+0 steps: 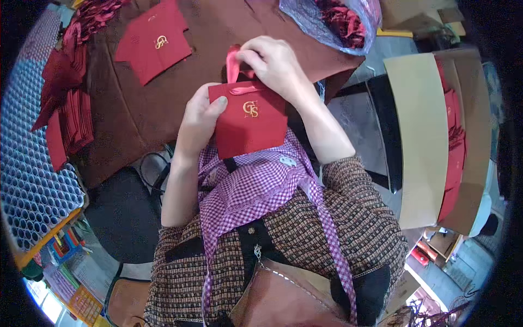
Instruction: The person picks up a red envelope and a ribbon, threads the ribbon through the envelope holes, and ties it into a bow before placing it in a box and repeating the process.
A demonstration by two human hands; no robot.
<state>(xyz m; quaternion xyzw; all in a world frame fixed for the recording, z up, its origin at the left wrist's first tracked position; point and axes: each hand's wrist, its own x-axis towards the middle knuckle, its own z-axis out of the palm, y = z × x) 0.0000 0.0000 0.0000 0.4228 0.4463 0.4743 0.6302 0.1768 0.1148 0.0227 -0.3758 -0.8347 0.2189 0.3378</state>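
A small red paper gift bag (251, 128) with gold lettering is held up over my lap. My left hand (199, 117) grips its upper left edge, the thumb on the front face. A coral-red ribbon (232, 64) runs through the bag near its top edge and loops upward. Above the bag, my right hand (275, 62) pinches that ribbon between thumb and fingers. The back of the bag and most of my left fingers are hidden.
More red bags (158, 43) lie flat on the brown-covered table (207, 27). Stacked red bags (76, 117) stand at the left, beside blue honeycomb-patterned matting (38, 125). A clear plastic bag (354, 41) of red ribbons sits at the far right. An open cardboard box (419, 136) holds red bags.
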